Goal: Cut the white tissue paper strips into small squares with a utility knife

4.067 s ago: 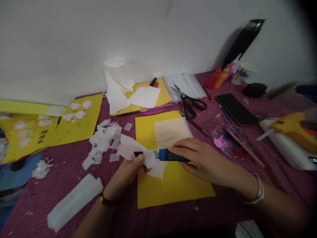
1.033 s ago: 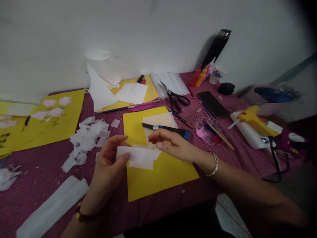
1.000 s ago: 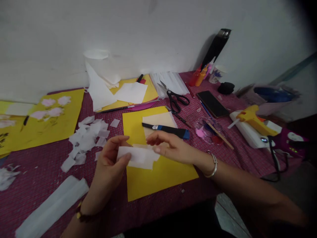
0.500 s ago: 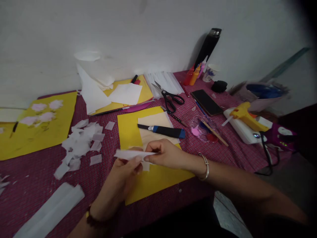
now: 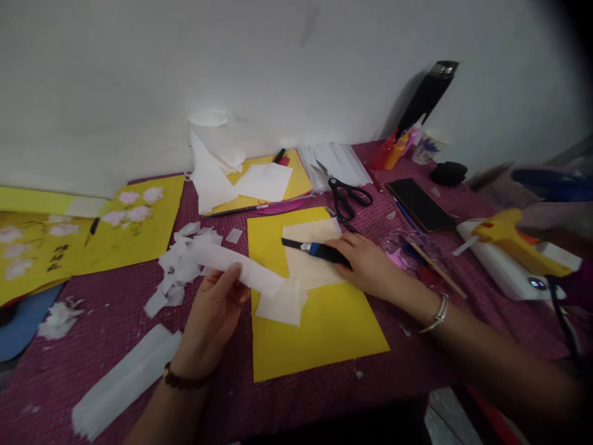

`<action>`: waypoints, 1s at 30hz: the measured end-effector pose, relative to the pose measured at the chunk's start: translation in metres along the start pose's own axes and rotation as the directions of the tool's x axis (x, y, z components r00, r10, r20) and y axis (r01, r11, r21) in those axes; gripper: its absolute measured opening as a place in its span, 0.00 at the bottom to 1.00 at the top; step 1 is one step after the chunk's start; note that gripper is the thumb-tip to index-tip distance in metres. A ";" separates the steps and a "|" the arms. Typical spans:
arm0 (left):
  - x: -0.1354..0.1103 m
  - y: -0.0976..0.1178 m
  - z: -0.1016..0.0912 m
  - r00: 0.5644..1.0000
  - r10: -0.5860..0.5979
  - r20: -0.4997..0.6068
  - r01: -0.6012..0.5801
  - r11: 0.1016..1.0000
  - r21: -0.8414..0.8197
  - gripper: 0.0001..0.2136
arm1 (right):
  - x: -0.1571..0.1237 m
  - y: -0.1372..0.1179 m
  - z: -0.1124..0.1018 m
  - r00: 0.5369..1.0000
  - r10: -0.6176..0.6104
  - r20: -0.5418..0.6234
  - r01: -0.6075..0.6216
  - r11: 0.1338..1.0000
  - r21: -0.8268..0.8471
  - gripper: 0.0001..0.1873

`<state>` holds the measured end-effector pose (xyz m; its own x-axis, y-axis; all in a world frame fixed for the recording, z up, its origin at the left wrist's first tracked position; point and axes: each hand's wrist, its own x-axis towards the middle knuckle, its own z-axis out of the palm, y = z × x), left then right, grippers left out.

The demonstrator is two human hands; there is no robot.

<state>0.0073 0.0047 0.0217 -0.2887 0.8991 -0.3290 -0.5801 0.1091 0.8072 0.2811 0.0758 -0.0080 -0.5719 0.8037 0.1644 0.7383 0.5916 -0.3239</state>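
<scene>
Between the thumb and fingers of my left hand (image 5: pixel 217 315) is a strip of thin white paper (image 5: pixel 252 270), held out over the left part of a yellow sheet (image 5: pixel 324 330). My right hand (image 5: pixel 365 259) is closed around the handle of a utility knife (image 5: pixel 319 250), which has a black and blue body and points left. Beneath the knife lies a cream paper (image 5: pixel 308 275) on the yellow sheet. Small pale paper pieces (image 5: pixel 280 306) rest just below the strip. A heap of cut white paper squares (image 5: pixel 185 259) is to the left, partly behind the strip.
Black-handled scissors (image 5: pixel 345 191), a phone (image 5: pixel 420 204) and a paint palette (image 5: pixel 398 247) lie at right. A yellow glue gun (image 5: pixel 519 238) rests on a white device. Folded white paper (image 5: pixel 125 377) is at front left, decorated yellow sheets (image 5: pixel 134 238) behind it.
My right hand has let go of the paper and moved right onto the utility knife. My left hand keeps the strip, now opened out wider. The view has shifted left.
</scene>
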 end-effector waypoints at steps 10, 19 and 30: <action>0.012 0.011 -0.007 0.996 -0.067 -0.050 0.056 0.978 -0.199 0.05 | -0.015 -0.010 -0.017 0.974 -0.183 -0.132 0.212 0.942 0.261 0.27; 0.006 0.009 -0.007 0.997 -0.066 0.038 0.067 0.997 -0.026 0.08 | -0.015 -0.017 -0.020 0.968 -0.240 -0.079 0.252 0.936 0.245 0.22; 0.006 0.006 -0.008 0.999 -0.052 0.001 0.052 0.997 0.065 0.10 | -0.016 -0.016 -0.019 0.967 -0.248 -0.063 0.256 0.930 0.264 0.23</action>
<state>-0.0040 0.0076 0.0202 -0.2576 0.8926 -0.3701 -0.5438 0.1827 0.8191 0.2853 0.0546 0.0128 -0.7133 0.6343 0.2981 0.4458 0.7388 -0.5054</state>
